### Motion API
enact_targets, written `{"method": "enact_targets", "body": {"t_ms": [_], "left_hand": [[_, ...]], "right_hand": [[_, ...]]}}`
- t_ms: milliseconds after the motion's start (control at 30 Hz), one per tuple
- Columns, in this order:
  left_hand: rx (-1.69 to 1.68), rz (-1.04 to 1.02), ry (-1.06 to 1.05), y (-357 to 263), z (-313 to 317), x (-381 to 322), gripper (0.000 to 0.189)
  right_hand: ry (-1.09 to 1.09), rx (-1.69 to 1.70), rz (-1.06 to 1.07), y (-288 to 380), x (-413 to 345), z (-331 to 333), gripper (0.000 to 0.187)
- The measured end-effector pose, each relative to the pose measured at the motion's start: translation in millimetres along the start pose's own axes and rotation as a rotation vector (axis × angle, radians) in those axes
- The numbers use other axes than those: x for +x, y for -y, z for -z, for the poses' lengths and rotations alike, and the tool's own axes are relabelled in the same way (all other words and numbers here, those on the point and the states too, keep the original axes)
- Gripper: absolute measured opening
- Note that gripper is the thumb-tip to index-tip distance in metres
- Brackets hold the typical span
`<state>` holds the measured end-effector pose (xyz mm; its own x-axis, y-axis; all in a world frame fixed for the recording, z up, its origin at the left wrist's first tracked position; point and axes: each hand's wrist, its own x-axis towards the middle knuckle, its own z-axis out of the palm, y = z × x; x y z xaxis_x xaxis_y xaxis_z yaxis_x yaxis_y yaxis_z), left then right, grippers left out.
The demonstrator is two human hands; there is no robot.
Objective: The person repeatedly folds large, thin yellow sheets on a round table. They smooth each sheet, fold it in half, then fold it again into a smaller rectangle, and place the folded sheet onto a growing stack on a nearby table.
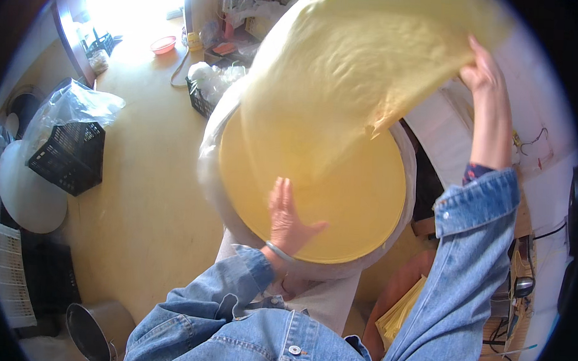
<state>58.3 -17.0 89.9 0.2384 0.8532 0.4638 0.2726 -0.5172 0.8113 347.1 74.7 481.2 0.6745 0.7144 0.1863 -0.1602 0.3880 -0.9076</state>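
Observation:
My right hand [485, 73], raised at the upper right, grips the edge of a large, thin, pliable yellow sheet [342, 71]. The sheet is blurred and wrinkled, with a small tear at its lower edge. It spreads across the top of the view and hangs down over a round, flat yellow disc [350, 222]; whether that is one piece or a stack cannot be told. Pale plastic film [212, 162] shows around the disc. Above the disc's near left part is my left hand [287, 224], fingers apart and holding nothing. Contact with the surface beneath is unclear.
To the left, a black plastic crate [72, 156] with clear plastic stands by a white round board [29, 193]. Another black crate [203, 99] is behind the disc. A metal pot [98, 332] lies lower left. Yellow strips [399, 311] rest in a reddish container [413, 268] at right.

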Motion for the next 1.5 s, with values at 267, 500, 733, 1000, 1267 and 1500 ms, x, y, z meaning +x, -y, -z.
{"method": "enact_targets", "body": {"t_ms": [267,500,733,1000,1267,1500], "left_hand": [[0.887,-0.224,-0.194,97,67,73,0.062],[1.088,-0.124,0.079,192,75,37,0.037],[0.819,-0.065,-0.109,177,71,16,0.04],[-0.75,0.94,-0.104,132,24,-7,0.015],[-0.681,1.025,-0.269,156,27,35,0.028],[-0.624,0.788,-0.362,142,-2,66,0.024]], "right_hand": [[-0.051,-0.484,0.301,-170,-57,224,0.042],[-0.579,0.19,-0.502,-373,-166,379,0.027],[-0.744,0.144,-0.563,-334,-207,426,0.034],[-0.219,-1.273,0.233,-354,-234,302,0.038],[0.63,-1.445,0.288,-446,-297,127,0.064],[0.649,-1.44,0.237,-434,-307,120,0.061]]}}
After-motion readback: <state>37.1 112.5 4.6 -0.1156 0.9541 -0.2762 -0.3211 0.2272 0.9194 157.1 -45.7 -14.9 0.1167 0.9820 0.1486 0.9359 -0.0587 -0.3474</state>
